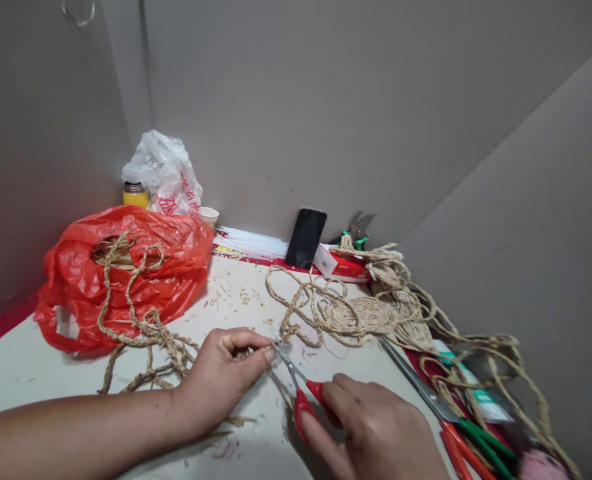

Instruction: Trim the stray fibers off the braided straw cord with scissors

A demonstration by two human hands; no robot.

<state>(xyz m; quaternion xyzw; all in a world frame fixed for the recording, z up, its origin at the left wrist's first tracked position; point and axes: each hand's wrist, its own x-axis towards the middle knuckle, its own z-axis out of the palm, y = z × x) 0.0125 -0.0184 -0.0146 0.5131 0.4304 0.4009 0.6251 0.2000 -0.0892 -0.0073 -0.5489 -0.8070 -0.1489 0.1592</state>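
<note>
**Left hand pinches rope, right hand works scissors at it**

Lower centre of frame: left hand [226,380] rests on the white table [26,373], thumb and forefinger pressed together on the end of a braided rope [290,329]; other fingers curled under. Right hand [376,433] at bottom centre-right, fingers wrapped round the red handles of small scissors [296,377]. The blades point up-left, tips right at the pinched rope end just off the left fingertips. Whether the blades are apart or together is too small to tell.

From the pinch the rope loops up toward centre frame, joining a flat coiled mat [366,313] of the same fibre. More rope trails lower right over green- and red-handled tools [476,433].

Left of centre: red plastic bag [126,280] with rope spilling out. Behind it, white plastic bag [166,173], yellow bottle [136,197], paper cup [209,215]. Upper centre: black phone [306,237] leaning on the wall, green-handled pruners [359,230] beside it. Fibre scraps [226,297] litter the table.
</note>
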